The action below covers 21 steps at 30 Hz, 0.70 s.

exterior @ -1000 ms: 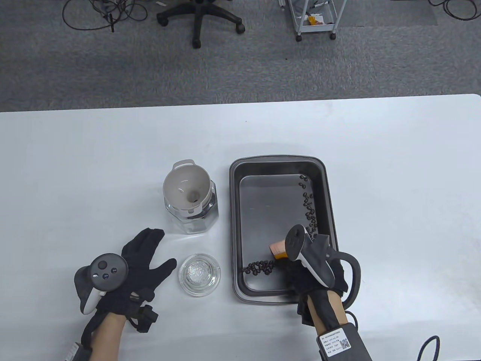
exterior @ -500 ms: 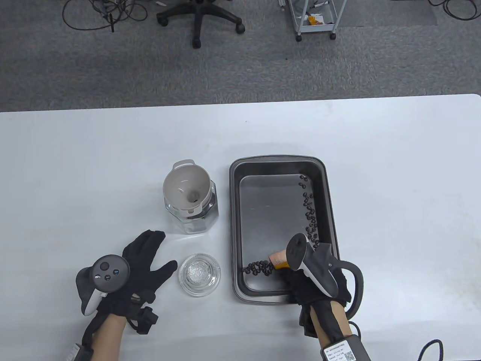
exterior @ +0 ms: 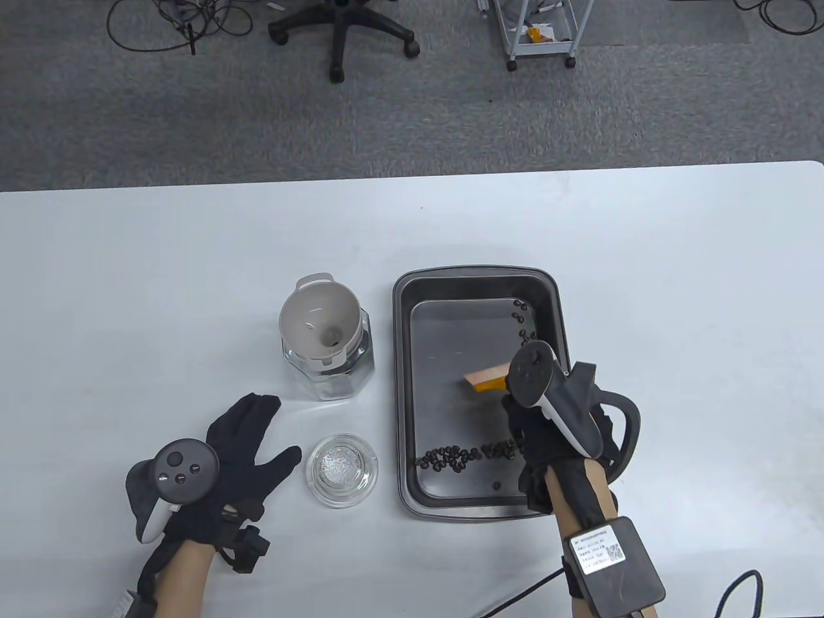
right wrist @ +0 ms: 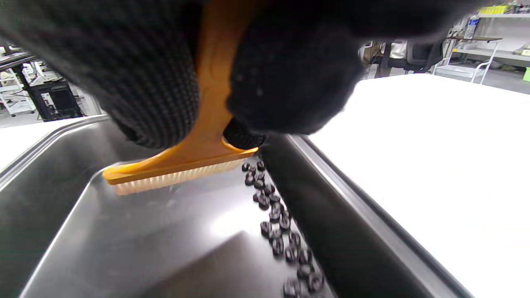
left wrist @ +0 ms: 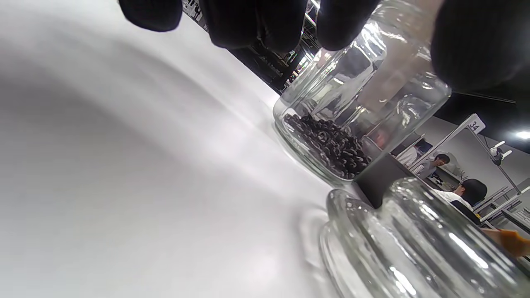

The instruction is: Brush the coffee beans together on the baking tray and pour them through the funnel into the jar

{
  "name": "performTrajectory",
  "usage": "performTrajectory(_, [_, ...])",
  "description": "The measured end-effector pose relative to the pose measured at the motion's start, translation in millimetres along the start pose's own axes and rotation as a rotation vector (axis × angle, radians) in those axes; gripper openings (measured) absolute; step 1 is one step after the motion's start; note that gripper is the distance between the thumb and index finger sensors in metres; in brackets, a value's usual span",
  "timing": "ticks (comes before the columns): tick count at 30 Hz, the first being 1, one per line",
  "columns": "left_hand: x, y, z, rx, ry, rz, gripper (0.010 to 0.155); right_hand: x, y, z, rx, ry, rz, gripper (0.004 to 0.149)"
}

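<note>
A dark baking tray (exterior: pixel 407 360) lies right of centre. Coffee beans (exterior: pixel 450 457) form a row near its front edge, and more beans (exterior: pixel 524 320) run along its right wall (right wrist: pixel 271 217). My right hand (exterior: pixel 547 438) grips an orange brush (exterior: pixel 486 376) over the tray's middle, bristles down (right wrist: pixel 178 178). A white funnel (exterior: pixel 318 322) sits in the glass jar (exterior: pixel 329 367), which holds some beans (left wrist: pixel 331 142). My left hand (exterior: pixel 241 444) rests flat on the table, fingers spread, holding nothing.
A round glass lid (exterior: pixel 341 470) lies on the white table (exterior: pixel 161 290) between my left hand and the tray; it fills the lower right of the left wrist view (left wrist: pixel 414 248). An office chair (exterior: pixel 341 32) and a wire cart (exterior: pixel 541 32) stand on the floor beyond.
My right hand has lifted the brush from the front bean row and carried it away from me to the tray's middle. More beans now lie in the front row. The left hand stayed put.
</note>
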<state>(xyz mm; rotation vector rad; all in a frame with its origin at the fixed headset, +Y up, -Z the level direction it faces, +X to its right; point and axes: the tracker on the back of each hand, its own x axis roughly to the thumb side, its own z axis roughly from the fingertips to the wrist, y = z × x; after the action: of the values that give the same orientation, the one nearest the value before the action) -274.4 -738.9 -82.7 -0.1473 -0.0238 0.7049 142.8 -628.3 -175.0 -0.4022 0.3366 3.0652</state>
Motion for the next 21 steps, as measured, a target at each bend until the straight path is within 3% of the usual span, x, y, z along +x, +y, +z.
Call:
performTrajectory(10, [9,-6,1,-0.007,-0.042,-0.038,0.083,7,-5,-59,-0.009,0.058,-0.04,0.036])
performTrajectory(21, [11,-11,-1,-0.026,-0.052,-0.057,0.083,13,8,-96,-0.027,0.068,-0.041,0.035])
